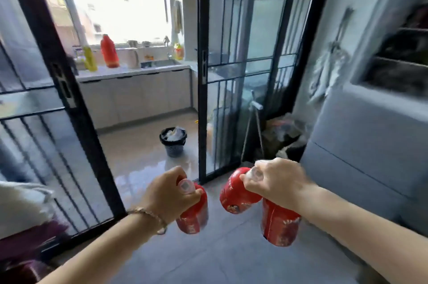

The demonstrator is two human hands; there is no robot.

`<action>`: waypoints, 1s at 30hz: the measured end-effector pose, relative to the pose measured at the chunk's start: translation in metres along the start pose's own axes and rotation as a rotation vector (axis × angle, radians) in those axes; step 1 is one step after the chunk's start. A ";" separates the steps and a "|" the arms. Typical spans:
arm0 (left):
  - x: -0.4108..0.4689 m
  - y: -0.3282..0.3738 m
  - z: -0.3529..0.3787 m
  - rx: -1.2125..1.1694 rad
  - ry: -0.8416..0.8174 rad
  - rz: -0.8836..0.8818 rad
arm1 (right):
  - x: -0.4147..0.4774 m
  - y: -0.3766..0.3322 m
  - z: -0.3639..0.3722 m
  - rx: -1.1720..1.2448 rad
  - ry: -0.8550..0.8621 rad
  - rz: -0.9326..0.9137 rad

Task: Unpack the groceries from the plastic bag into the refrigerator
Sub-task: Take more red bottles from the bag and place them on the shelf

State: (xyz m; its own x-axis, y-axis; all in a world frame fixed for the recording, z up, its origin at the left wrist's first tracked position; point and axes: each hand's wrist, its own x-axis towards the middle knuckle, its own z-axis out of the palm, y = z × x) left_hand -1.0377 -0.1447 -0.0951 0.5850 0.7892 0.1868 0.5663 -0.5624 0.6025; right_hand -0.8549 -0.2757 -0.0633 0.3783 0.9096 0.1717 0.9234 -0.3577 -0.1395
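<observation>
Head camera view, looking down and forward at a person's two bare forearms, both held out to the left of a tall grey refrigerator (361, 144) that fills the right edge of the scene. The right hand (275, 179), the nearer one to the refrigerator and just off its lower front, has its fingers curled around the clear caps of two red bottles at once. One, the tilted bottle (234, 195), leans away from the refrigerator. The other, the hanging bottle (280, 226), points straight down beneath the wrist. The left hand (171, 195), farther from the refrigerator, grips the top of a third red bottle (192, 219), which also hangs downward. A thin bracelet (150, 214) circles that wrist. All three bottles are in the air above a grey tiled floor, outside the refrigerator. The refrigerator's upper part shows dark, blurred shelves; what sits on them cannot be made out. Immediately left of the refrigerator stands a black-framed sliding glass door (202, 98), partly open. Beyond it, well left of the refrigerator, a small dark bin (173, 142) sits on a glossy floor, and farther back a white counter (129, 73) carries a red jug (110, 52) and a yellow bottle (89, 59) under a bright window.
</observation>
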 end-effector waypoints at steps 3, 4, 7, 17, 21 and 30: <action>0.070 0.066 0.044 -0.098 -0.038 0.102 | 0.026 0.076 -0.033 -0.050 0.044 0.127; 0.094 0.087 0.056 -0.112 -0.058 0.141 | 0.034 0.099 -0.044 -0.064 0.062 0.176; 0.166 0.149 0.090 -0.120 -0.119 0.271 | 0.060 0.166 -0.075 -0.090 0.121 0.311; 0.402 0.351 0.183 -0.274 -0.263 0.575 | 0.172 0.365 -0.169 -0.135 0.258 0.607; 0.479 0.437 0.217 -0.369 -0.321 0.671 | 0.206 0.435 -0.212 -0.171 0.360 0.734; 0.598 0.614 0.298 -0.500 -0.229 0.857 | 0.262 0.601 -0.302 -0.212 0.520 0.895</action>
State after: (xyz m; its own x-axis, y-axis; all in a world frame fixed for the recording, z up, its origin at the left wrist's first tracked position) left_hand -0.1673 -0.0916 0.1557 0.8065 0.0734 0.5867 -0.3725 -0.7075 0.6005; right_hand -0.1809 -0.3163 0.1926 0.8622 0.1111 0.4943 0.2670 -0.9288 -0.2570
